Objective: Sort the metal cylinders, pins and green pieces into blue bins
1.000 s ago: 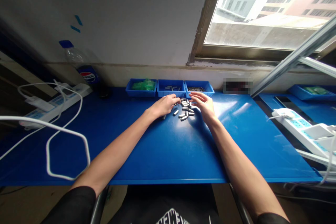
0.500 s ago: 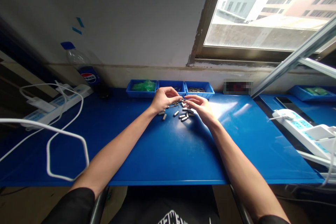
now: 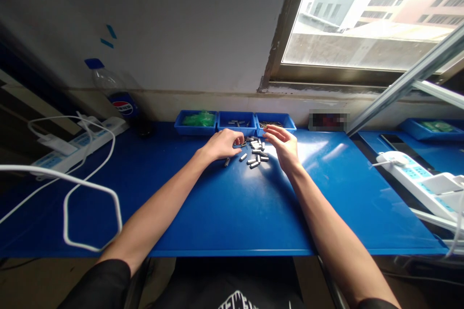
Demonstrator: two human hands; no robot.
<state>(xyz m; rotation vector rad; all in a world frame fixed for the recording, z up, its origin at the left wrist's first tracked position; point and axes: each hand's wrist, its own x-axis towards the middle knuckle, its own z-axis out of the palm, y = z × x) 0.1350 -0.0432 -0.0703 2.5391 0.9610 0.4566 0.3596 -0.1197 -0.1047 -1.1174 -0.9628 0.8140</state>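
Several small metallic cylinders lie scattered on the blue table between my hands. My left hand is low over the left side of this pile, its fingers curled together; whatever it pinches is too small to make out. Thin pins lie partly under its fingertips. To the right of the pile my right hand is raised, thumb and fingers close together near the front of the right bin. What is between those fingertips, if anything, cannot be made out.
Behind the pile, a middle bin holds small cylinders and a left bin holds green plastic. A cola bottle stands back left near a power strip with white cables. Another power strip lies right.
My hands have moved apart from where their fingertips met. The left came lower and nearer, the right rose slightly to the right, and the middle bin and more cylinders now show.
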